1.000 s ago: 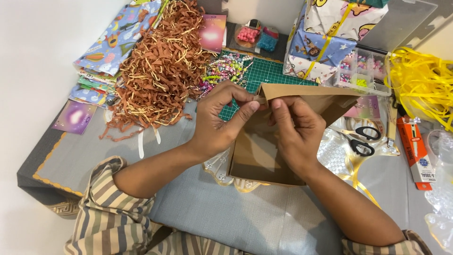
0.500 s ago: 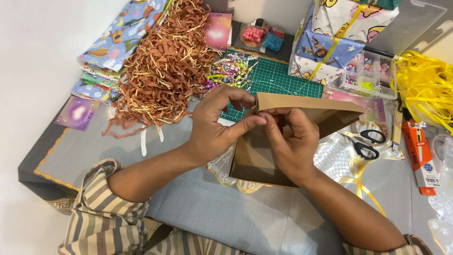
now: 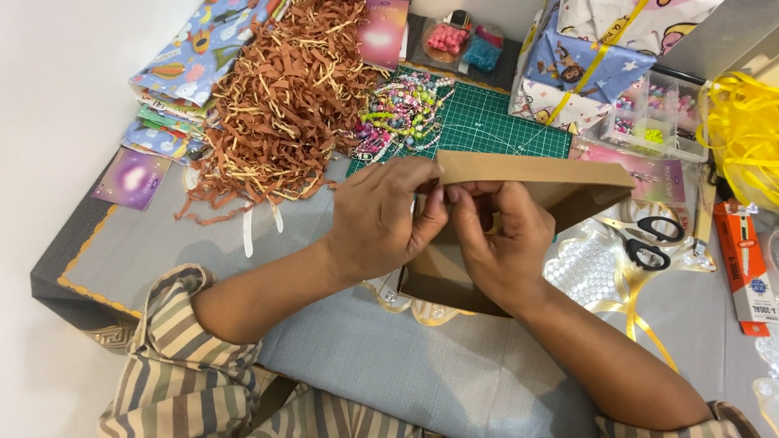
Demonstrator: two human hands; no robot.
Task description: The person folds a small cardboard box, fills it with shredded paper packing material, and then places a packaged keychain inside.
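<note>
A brown cardboard box (image 3: 560,180) lies open on the grey table (image 3: 162,243) in front of me. My left hand (image 3: 381,215) and my right hand (image 3: 505,243) meet at the left end of its raised flap, fingertips pinching the flap's edge together. Both hands cover the box's near left corner, and its inside is mostly hidden. Striped sleeves show on both arms.
A pile of brown and gold paper shreds (image 3: 280,97) lies left of a green cutting mat (image 3: 495,130) with bead bracelets (image 3: 402,109). Wrapped gifts (image 3: 596,61), a bead organiser (image 3: 657,122), yellow ribbon (image 3: 746,130), scissors (image 3: 649,239) and a glue box (image 3: 751,268) sit on the right.
My hands have drawn closer together on the flap's left end. The flap has come lower and flatter over the box.
</note>
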